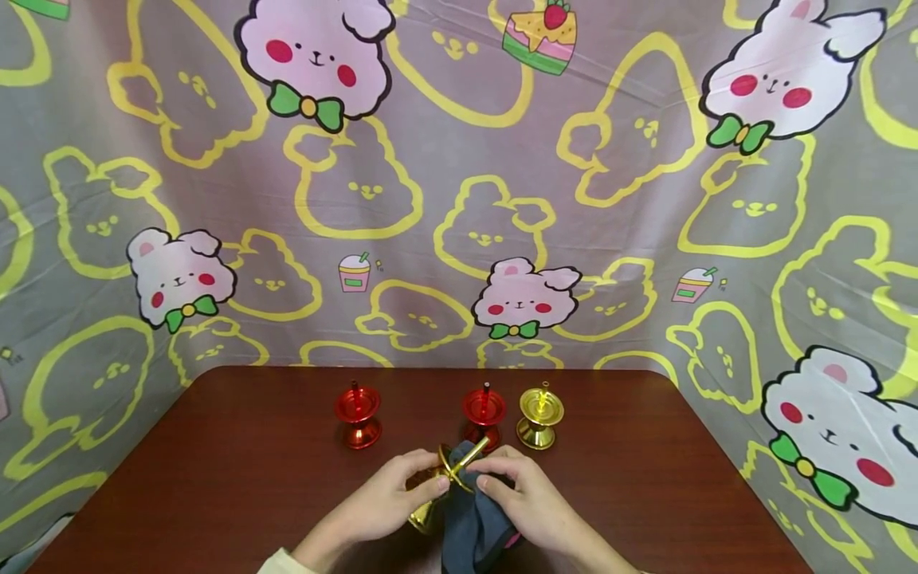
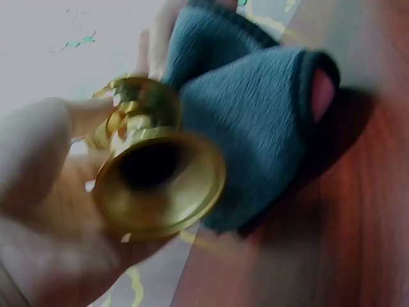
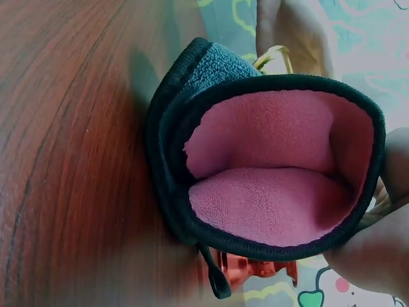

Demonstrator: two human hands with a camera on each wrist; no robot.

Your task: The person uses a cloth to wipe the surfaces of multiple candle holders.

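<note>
One patterned backdrop (image 1: 402, 263) hangs behind the scene, printed with yellow outlines and five white animal faces wearing green bows. In front of it lies one dark red-brown table (image 1: 215, 494) with a wood grain. One blue-grey cloth (image 1: 473, 530), folded over to show its pink inner face (image 3: 275, 204) in the right wrist view, hangs from the right hand just above or on the tabletop; which of these cannot be told. Two hands are present: the left hand (image 1: 387, 494) grips one tilted gold stand (image 1: 425, 516) between thumb and fingers, near its dish, while the right hand (image 1: 531, 498) pinches the cloth beside that dish. The gripped piece lies at the near centre of the table area, base toward the lower left, spike toward the upper right. Three further stands are upright farther back, making four in all, two gold and two red: a lone red stand (image 1: 360, 430) at left, a second red stand (image 1: 484, 406) partly hidden by the cloth, and, just beside it, an upright gold stand (image 1: 539, 434). Smallest is one dark loop (image 3: 216, 275) at the cloth's edge.
</note>
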